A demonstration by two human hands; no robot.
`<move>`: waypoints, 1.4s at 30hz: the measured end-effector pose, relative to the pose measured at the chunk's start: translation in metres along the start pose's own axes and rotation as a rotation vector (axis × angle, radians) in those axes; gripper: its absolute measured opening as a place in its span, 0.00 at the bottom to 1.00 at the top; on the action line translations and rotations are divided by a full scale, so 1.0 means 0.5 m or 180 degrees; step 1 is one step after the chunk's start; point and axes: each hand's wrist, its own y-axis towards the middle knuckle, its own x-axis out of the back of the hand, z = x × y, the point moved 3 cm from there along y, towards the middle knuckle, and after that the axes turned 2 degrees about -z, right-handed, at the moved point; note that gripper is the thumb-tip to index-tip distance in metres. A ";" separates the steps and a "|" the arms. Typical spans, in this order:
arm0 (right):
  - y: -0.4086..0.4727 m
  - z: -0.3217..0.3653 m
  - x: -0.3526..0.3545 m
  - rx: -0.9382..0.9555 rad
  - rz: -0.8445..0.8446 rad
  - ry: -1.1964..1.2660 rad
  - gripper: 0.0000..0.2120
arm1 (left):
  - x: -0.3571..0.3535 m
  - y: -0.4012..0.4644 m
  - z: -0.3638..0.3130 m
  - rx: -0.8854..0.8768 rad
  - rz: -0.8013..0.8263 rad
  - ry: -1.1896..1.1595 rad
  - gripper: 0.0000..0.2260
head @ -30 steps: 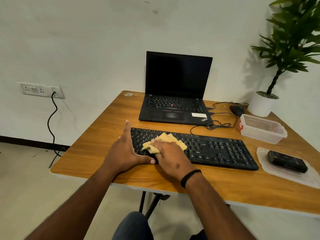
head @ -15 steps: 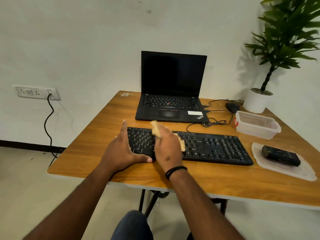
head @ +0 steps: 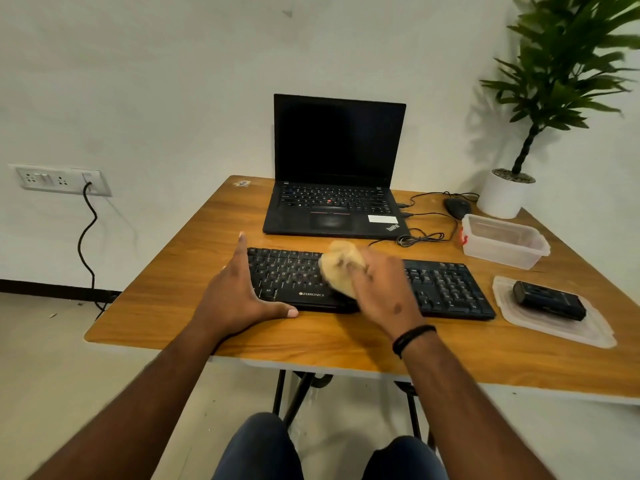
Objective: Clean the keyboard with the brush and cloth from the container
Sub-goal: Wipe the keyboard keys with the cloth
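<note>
A black keyboard [head: 446, 289] lies across the middle of the wooden table [head: 194, 271]. My left hand [head: 239, 292] braces its left end with straight fingers along the edge and the thumb at the front edge. My right hand [head: 384, 289] grips a bunched yellow cloth [head: 341, 270] over the keyboard's middle keys; the hand is motion-blurred. The clear plastic container [head: 504, 242] stands at the right, behind its lid [head: 550, 323]. A black brush [head: 549, 299] lies on that lid.
An open black laptop [head: 334, 174] sits behind the keyboard, with cables and a black mouse [head: 457, 206] to its right. A potted plant [head: 507, 192] stands at the far right corner. A wall socket [head: 59, 180] with a plugged cable is at the left.
My right hand has carried the cloth from the keyboard's left keys rightwards to its middle. My left hand has stayed on the left end. The head camera has shifted slightly.
</note>
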 end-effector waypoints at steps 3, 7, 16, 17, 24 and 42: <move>0.036 -0.014 0.041 -0.0745 -0.1274 -0.0076 0.14 | -0.001 -0.005 -0.005 -0.0011 -0.0031 -0.0018 0.71; 0.057 -0.022 -0.003 -0.0634 -0.1222 -0.0204 0.19 | 0.000 -0.008 -0.007 0.0002 -0.0063 -0.0028 0.71; -0.086 0.016 -0.092 0.0554 0.0646 -0.0765 0.20 | -0.005 -0.003 -0.001 0.0000 -0.0132 0.0062 0.70; -0.095 0.013 -0.078 0.0579 0.0710 -0.0659 0.17 | -0.005 -0.003 0.001 -0.0006 -0.0131 0.0060 0.70; 0.028 -0.048 0.075 -0.1154 -0.1003 0.0074 0.13 | -0.005 -0.003 0.003 0.0030 -0.0057 -0.0021 0.71; -0.020 0.006 -0.038 0.0143 0.0794 -0.0871 0.09 | -0.010 0.004 0.009 0.0017 -0.0105 0.0067 0.71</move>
